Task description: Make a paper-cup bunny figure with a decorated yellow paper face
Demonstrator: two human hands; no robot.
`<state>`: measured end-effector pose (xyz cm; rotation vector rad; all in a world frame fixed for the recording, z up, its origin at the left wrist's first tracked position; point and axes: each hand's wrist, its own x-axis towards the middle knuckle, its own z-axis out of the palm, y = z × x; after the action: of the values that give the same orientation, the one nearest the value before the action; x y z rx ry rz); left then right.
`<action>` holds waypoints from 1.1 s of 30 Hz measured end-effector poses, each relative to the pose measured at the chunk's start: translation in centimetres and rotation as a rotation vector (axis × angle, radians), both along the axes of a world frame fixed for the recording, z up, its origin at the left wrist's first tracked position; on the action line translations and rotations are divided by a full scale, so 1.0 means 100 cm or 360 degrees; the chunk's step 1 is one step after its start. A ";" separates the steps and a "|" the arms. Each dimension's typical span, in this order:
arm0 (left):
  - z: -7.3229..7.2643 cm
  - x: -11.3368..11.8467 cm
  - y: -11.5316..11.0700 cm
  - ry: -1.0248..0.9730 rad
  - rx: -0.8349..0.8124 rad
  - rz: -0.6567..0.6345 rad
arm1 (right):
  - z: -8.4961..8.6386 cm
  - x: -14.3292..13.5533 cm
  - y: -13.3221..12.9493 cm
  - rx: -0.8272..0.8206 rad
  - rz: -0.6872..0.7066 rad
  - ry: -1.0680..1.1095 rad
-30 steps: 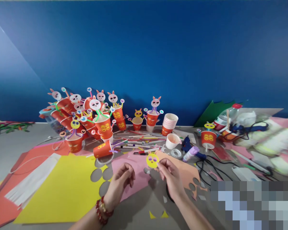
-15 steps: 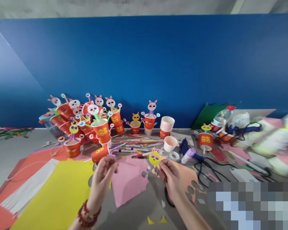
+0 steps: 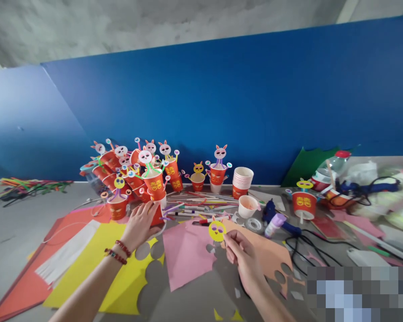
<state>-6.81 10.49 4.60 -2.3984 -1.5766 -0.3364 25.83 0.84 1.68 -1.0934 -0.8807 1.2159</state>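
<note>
Pinching right hand (image 3: 243,255): thumb and fingers were closed on the edge of the yellow paper rabbit face (image 3: 217,231), held up near the pink paper sheet (image 3: 187,256).
Left hand (image 3: 140,225): lay over the red paper cup (image 3: 158,216); whether it gripped, I could not tell.
Cup step: apparently securing it, face at the ready.
Purple stems (image 3: 173,208): lifting probably called for fingers around the cup's wall, clear of these.

The grey tabletop (image 3: 13,237) carried orange-red sheets (image 3: 22,284), a yellow sheet (image 3: 127,284) overlapping them, a pink sheet (image 3: 184,252), a peach sheet (image 3: 267,243), pens (image 3: 195,208), a partly hidden red paper cup (image 3: 157,217) and a blue glue gun (image 3: 270,211).
</note>
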 end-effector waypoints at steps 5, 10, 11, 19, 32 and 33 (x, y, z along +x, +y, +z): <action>-0.002 0.002 0.001 0.0000 0.0021 -0.0041 | -0.002 0.001 0.000 0.0025 0.0011 -0.0072; 0.010 -0.001 -0.007 -0.0118 0.0050 -0.0075 | -0.005 0.002 0.001 0.0044 0.0020 -0.0132; 0.015 0.001 -0.013 -0.0225 0.0027 -0.0082 | -0.005 0.002 0.001 0.0050 0.0011 -0.0133; 0.017 0.060 -0.065 -0.2539 -0.1559 -0.0339 | -0.009 0.005 0.008 0.0066 -0.0090 -0.0194; -0.031 0.061 -0.061 -0.3076 -0.1902 -0.0332 | -0.020 -0.006 0.001 0.0084 0.0233 -0.1336; -0.031 0.060 -0.061 -0.3061 -0.1911 -0.0348 | -0.019 -0.007 0.001 0.0069 0.0256 -0.1376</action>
<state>-0.76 4.43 1.52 -2.7673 -2.3337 -3.2860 25.16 0.93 -0.24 -1.5623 -1.6612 0.8167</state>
